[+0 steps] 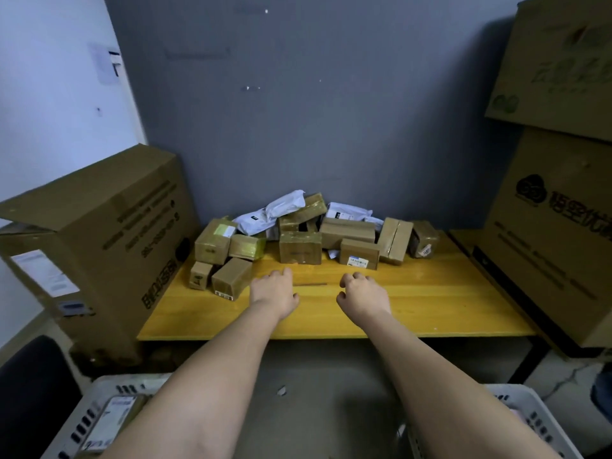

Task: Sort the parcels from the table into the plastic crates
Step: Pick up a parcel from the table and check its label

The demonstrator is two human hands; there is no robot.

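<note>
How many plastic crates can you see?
2. The left crate sits bottom left, under the left arm, with a parcel inside; the right crate sits bottom right. Others may be out of view.

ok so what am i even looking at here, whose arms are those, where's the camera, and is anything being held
The one picture comes from a wide-angle camera worn on a person's head, looking forward and down, so the two bare arms are the wearer's own. The left hand and right hand reach out over a yellow wooden table; neither holds anything. At the table's far side lies a heap of parcels: small taped cardboard boxes and a few white plastic mailer bags. At the bottom edge are two pale plastic crates, the left crate with a labelled parcel inside, the right crate mostly hidden. Big cardboard cartons stand on both sides.
</note>
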